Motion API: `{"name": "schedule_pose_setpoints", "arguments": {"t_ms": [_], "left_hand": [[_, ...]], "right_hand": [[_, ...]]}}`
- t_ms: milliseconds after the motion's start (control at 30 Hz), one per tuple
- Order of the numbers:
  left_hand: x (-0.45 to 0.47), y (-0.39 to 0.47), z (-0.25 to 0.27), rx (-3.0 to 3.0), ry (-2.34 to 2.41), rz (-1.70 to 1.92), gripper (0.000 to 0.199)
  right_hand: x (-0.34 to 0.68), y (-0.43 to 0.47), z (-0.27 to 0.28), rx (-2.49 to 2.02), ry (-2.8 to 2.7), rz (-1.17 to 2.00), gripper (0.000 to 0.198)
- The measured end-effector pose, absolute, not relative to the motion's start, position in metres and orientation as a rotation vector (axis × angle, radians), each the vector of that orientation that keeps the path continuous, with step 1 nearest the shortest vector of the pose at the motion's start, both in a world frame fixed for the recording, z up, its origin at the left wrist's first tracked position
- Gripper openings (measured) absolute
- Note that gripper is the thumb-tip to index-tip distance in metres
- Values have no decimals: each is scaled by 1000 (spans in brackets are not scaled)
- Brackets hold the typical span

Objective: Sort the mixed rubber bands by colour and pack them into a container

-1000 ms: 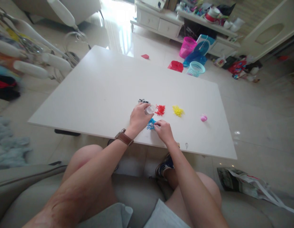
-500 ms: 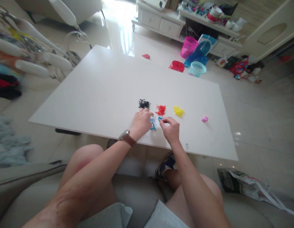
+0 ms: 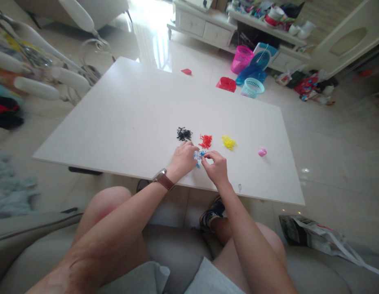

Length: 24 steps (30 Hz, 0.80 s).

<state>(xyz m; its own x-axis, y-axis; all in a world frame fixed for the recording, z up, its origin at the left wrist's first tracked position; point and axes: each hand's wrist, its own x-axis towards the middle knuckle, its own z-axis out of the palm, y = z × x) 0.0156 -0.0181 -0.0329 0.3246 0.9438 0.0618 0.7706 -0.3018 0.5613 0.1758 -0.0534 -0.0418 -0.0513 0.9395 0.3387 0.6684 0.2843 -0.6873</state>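
My left hand (image 3: 183, 157), with a watch (image 3: 163, 179) on its wrist, is curled at the edge of a small clear plastic bag (image 3: 198, 155) and appears to hold it. The thumb is partly hidden. My right hand (image 3: 216, 164) pinches a few blue rubber bands (image 3: 202, 154) at the bag's right side. More blue shows just below the bag. Beyond my hands lie loose piles of small black rubber bands (image 3: 184, 134), red rubber bands (image 3: 205, 141) and yellow rubber bands (image 3: 229, 143).
A small pink lump (image 3: 262, 152) lies on the right of the white table (image 3: 116, 110). A small clear piece (image 3: 240, 188) is near its front edge. Past the far edge, a red stool (image 3: 226, 84) and a light blue basket (image 3: 252, 87) stand on the floor.
My right hand has moved left with the blue rubber bands, up against the clear bag. The left hand stays nearly in place, and the whole view has shifted slightly.
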Motion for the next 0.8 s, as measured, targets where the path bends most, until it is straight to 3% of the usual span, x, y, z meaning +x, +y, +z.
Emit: {"name": "schedule_pose_setpoints", "arguments": {"t_ms": [533,800], "left_hand": [[17,-20,-29,2147,1495,559,31],[21,-22,-20,2136,1472,618,22]], "right_hand": [[173,-59,-39,-1333,-1952,389,10],[173,-55,-43,-1331,-1840,321,11]]}}
